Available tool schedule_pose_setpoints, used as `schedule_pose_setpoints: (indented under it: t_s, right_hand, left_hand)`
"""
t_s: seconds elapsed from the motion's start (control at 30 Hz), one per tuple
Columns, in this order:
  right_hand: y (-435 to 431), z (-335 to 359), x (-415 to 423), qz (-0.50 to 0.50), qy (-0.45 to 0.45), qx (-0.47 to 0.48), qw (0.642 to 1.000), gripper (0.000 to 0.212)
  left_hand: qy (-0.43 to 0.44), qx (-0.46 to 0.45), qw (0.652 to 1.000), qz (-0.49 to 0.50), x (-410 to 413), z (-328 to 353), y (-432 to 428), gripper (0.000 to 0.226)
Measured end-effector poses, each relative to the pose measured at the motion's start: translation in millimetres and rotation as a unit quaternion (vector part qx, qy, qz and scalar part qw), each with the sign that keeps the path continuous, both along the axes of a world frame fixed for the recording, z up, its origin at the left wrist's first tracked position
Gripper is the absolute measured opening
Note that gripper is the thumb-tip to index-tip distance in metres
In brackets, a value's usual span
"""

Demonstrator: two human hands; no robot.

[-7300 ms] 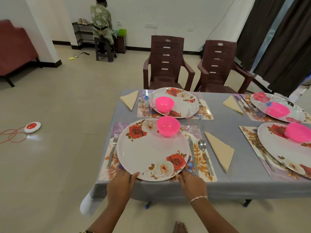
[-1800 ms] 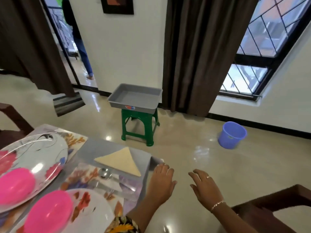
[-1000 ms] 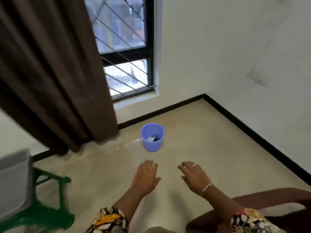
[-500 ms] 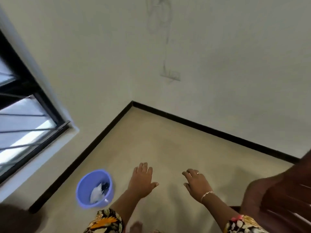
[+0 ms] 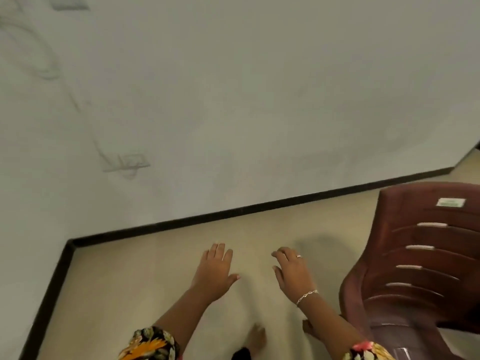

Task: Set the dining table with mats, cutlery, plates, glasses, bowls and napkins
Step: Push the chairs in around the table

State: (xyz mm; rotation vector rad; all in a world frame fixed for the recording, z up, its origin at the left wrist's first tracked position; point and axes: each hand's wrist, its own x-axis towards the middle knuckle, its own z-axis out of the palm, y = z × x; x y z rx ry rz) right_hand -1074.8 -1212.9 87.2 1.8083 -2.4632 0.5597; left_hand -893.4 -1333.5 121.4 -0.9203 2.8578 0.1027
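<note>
Gone from sight since half a second ago are the blue bucket and the window, and the brown chair has come further in on the right; both hands hang as they did, apart and empty.

Left of the hands a black skirting (image 5: 181, 223) runs along the foot of a pale wall (image 5: 233, 100), with bare floor (image 5: 117, 281) beneath. The left hand (image 5: 215, 271) is held palm down over the floor, fingers straight and loosely together, grasping nothing. Just beside it the right hand (image 5: 292, 275), with a ring and a bracelet (image 5: 307, 296), is likewise released, fingers slightly bent and holding nothing. Right of both stands the chair (image 5: 426, 255), its slatted back turned toward the person.

No mat, plate, glass, bowl, napkin or piece of cutlery shows, nor the tabletop (it lies somewhere outside this view). The places seen a few seconds ago looked largely laid, so I judge the task far along; what remains cannot be read here. With no task thing in view, its heading and long axis cannot be told.
</note>
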Motion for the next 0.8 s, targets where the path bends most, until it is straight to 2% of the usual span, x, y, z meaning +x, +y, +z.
schedule_pose_setpoints:
  t_s: [0.1,0.37,0.43,0.57,0.7,0.8]
  right_hand:
    - [-26,14,-48,-0.058,0.000,-0.052,0.997,0.023]
    - [-58,65,-171,-0.181,0.032,-0.136,0.974,0.022]
    - [-55,79,-194,-0.231,0.039,-0.156,0.960,0.022]
    - [-44,107,-240,-0.339,0.061,-0.173,0.923,0.025]
    - [-30,116,-282,-0.466,0.064,-0.170,0.866,0.022]
    - [-23,117,-311,-0.568,0.011,-0.127,0.813,0.033]
  left_hand:
    - [0.007,-0.046,0.996,-0.076,-64,3,-46,0.058]
    - [0.027,0.012,0.970,-0.241,-250,46,-103,0.062]
    - [0.079,0.015,0.960,-0.268,-292,52,-106,0.062]
    - [0.136,0.032,0.921,-0.364,-377,58,-104,0.059]
    - [0.174,0.052,0.858,-0.481,-470,56,-100,0.053]
    - [0.185,0.059,0.818,-0.542,-532,64,-97,0.053]
